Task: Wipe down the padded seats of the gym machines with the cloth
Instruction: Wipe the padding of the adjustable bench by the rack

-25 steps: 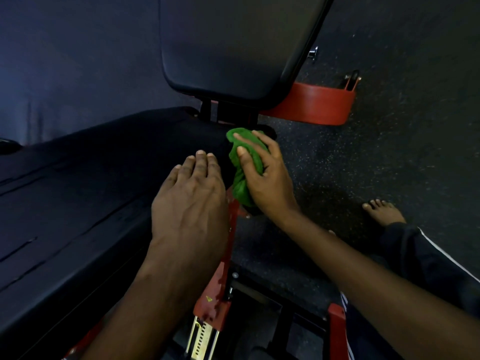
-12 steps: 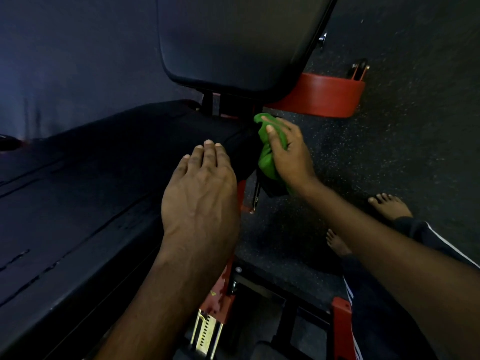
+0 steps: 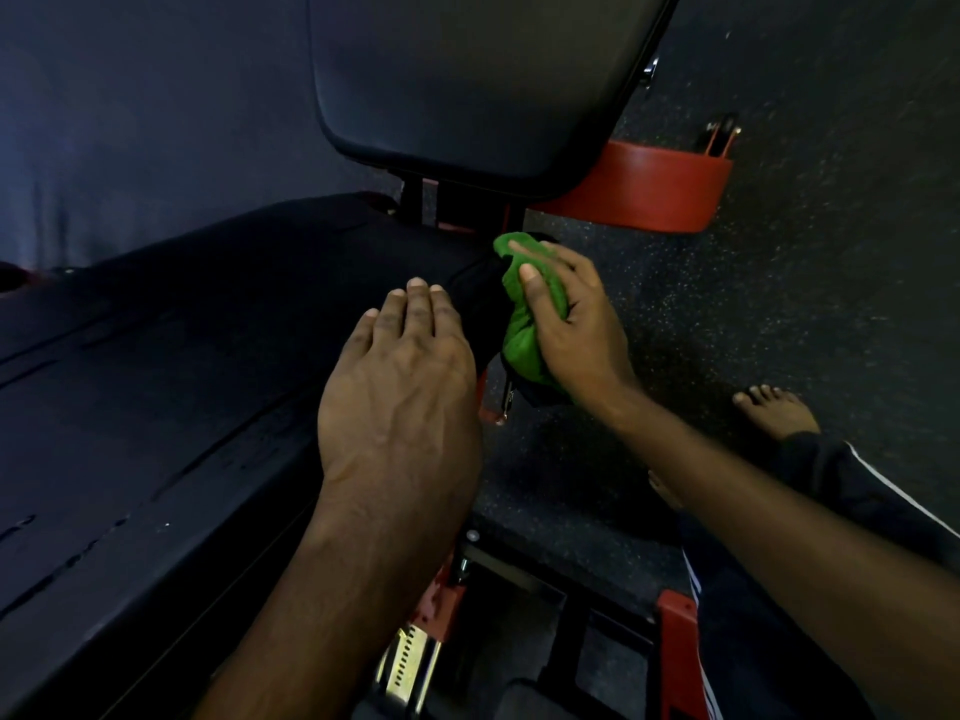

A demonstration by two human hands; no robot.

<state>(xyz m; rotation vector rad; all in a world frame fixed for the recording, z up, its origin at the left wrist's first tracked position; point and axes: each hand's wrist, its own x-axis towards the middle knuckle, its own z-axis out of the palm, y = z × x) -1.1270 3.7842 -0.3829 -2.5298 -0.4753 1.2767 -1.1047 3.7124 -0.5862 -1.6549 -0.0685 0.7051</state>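
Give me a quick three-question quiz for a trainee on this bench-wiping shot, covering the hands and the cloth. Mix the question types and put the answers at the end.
1. True or false: the left hand rests flat, fingers straight, on the black padded seat.
2. Which hand grips the crumpled green cloth? A) left hand B) right hand C) neither
3. Fill in: the curved bracket beyond the black padded backrest is coloured ____.
Key: 1 true; 2 B; 3 red.
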